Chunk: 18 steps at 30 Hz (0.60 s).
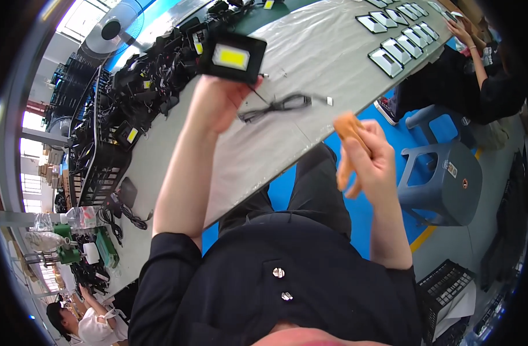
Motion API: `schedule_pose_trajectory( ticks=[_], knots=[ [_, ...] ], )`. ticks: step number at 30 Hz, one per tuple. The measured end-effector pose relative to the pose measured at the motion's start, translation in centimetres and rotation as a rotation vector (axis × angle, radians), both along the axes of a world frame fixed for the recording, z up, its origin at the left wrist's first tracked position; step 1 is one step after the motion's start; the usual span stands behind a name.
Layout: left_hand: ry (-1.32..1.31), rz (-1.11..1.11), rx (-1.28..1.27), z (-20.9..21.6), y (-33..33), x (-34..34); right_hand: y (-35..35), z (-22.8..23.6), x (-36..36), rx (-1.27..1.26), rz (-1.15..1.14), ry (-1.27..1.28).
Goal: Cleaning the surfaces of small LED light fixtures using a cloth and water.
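My left hand (218,109) is closed on a small LED floodlight (234,56), a black square housing with a yellow panel facing up. It is held over the table, and the fingers are partly hidden beneath it. A bundled black cable (290,104) with a pale plug end trails from the lamp, slightly blurred. My right hand (372,158) grips a folded orange-brown piece of cloth (349,128) just off the table's near edge, to the right of my lap.
Many black floodlights with tangled cables (160,72) are heaped along the left of the plastic-covered table (264,150). Rows of reflector-like frames (399,52) lie at the far right, near a co-worker's hand (463,34). Grey plastic stools (448,179) stand on the right.
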<state>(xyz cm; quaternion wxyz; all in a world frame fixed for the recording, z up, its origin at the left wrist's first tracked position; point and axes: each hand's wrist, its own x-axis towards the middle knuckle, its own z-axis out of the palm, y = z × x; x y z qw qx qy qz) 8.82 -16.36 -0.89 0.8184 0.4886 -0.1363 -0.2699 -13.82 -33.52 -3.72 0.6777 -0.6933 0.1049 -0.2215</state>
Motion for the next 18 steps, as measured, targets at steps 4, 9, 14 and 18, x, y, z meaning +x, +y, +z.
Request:
schedule_pose_trajectory(
  ticks=[4,9,14,18],
  knots=[
    [-0.006,0.045,0.067,-2.6,0.1,-5.4,4.2,1.4,4.2,-0.286,-0.114,-0.357],
    [-0.166,-0.203,0.011,-0.5,2.2,-8.0,5.9,2.7,5.7,-0.745,-0.163,-0.460],
    [-0.069,-0.465,-0.228,0.6,5.0,-8.9,5.9,2.0,5.1,-0.791,-0.121,-0.477],
    [-0.052,-0.317,-0.138,0.5,4.6,-9.4,6.1,1.4,4.7,-0.620,-0.095,-0.408]
  ],
)
